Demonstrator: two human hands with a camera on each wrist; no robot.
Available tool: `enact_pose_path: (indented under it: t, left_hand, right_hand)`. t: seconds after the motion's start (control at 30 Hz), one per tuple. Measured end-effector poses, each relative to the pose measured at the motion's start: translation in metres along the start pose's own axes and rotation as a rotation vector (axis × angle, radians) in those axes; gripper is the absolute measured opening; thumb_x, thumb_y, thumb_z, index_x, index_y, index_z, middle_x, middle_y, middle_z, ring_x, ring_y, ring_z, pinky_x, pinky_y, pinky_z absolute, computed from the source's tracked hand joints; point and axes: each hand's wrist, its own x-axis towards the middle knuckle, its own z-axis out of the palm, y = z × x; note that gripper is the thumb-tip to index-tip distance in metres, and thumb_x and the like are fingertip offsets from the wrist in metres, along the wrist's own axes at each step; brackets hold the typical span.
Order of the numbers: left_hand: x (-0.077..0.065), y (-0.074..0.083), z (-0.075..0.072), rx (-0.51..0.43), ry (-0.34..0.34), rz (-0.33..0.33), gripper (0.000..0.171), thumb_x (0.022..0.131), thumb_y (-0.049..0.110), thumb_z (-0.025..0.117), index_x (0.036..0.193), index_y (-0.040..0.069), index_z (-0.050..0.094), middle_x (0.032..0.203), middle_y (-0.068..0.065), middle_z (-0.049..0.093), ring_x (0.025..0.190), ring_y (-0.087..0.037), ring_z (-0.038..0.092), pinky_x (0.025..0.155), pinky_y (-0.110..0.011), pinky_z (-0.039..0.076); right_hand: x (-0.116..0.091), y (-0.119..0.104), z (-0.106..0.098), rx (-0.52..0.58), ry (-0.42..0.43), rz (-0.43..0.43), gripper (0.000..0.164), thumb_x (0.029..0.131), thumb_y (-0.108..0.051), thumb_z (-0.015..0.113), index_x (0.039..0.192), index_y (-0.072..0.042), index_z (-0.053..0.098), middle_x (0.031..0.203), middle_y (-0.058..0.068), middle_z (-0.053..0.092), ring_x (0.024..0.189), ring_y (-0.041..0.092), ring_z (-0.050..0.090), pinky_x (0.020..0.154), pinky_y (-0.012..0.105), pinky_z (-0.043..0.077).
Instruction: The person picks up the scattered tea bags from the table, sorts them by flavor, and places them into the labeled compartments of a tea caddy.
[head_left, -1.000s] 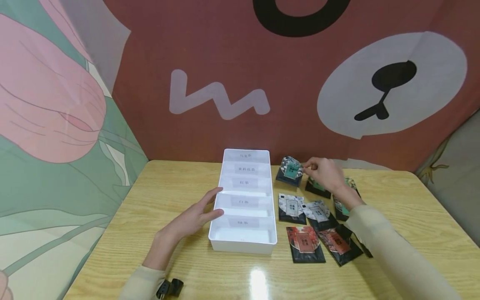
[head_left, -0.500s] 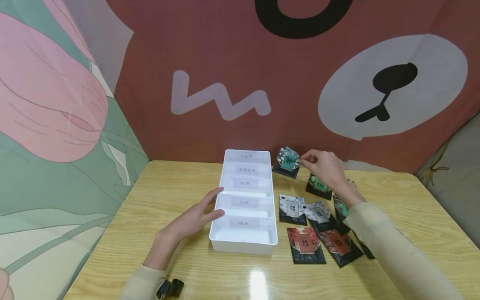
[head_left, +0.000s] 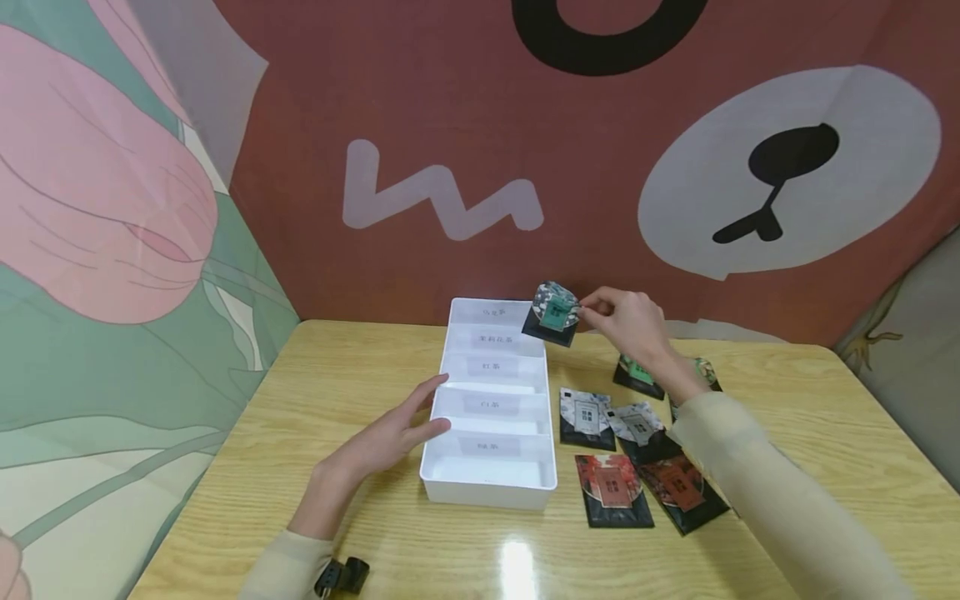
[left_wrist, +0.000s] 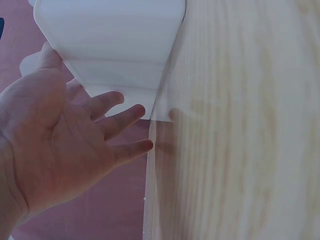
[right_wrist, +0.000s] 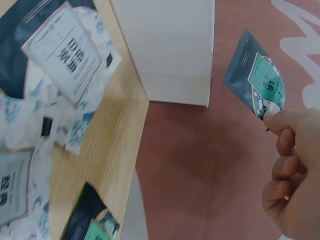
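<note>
Black object (head_left: 342, 575) by the left cuff: partly behind the sleeve; what it is, I cannot make out.
Red packets (head_left: 615, 492): two, on the table right of the box.
Right sleeve (head_left: 772, 483): crosses the packets there — how many it hides is unclear.
Left hand (head_left: 378, 437): fingers straight and spread at the left side of the white box (head_left: 487, 497), seemingly steadying it.
White packets (head_left: 587, 417): two, beside the box.
Right hand (head_left: 630, 321): well apart from the left, thumb and fingertips pinching the teal-labelled packet's edge.
Teal-labelled packet (head_left: 552, 317): aloft by the box's far right corner, in no compartment; apparently mid-carry — the next move likely calls for choosing a compartment and lowering.
Farthest label (head_left: 493, 312): blurred, as is the packet's print.
</note>
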Motion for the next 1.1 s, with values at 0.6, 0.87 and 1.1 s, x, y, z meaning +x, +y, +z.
enact_pose_path:
  t: [0.6, 0.87, 1.1]
  left_hand:
    - [0.003, -0.003, 0.001, 0.016, 0.018, -0.023, 0.072, 0.093, 0.064, 0.055, 0.152, 0.053, 0.016, 0.163, 0.002, 0.026, 0.151, -0.021, 0.025, 0.12, -0.054, 0.025]
    - [0.003, -0.004, 0.001, 0.01, 0.023, -0.036, 0.072, 0.092, 0.064, 0.056, 0.151, 0.054, 0.017, 0.163, 0.003, 0.025, 0.15, -0.023, 0.028, 0.12, -0.054, 0.026]
    - [0.003, -0.004, 0.001, -0.003, 0.02, -0.036, 0.071, 0.092, 0.063, 0.056, 0.151, 0.055, 0.018, 0.163, 0.005, 0.025, 0.149, -0.025, 0.031, 0.119, -0.053, 0.028]
  right_hand:
    - [0.015, -0.027, 0.023, 0.005, 0.013, -0.029, 0.016, 0.095, -0.027, 0.069, 0.1, -0.015, 0.077, 0.076, 0.002, 0.071, 0.052, 0.013, 0.052, 0.045, 0.028, 0.035]
    - [0.014, -0.034, 0.035, -0.034, -0.022, -0.034, 0.013, 0.095, -0.026, 0.069, 0.099, -0.017, 0.076, 0.076, 0.001, 0.07, 0.052, 0.013, 0.052, 0.044, 0.028, 0.032]
    - [0.011, -0.038, 0.047, -0.045, -0.079, -0.033, 0.013, 0.095, -0.027, 0.068, 0.1, -0.017, 0.075, 0.084, 0.001, 0.073, 0.06, 0.014, 0.06, 0.044, 0.027, 0.038]
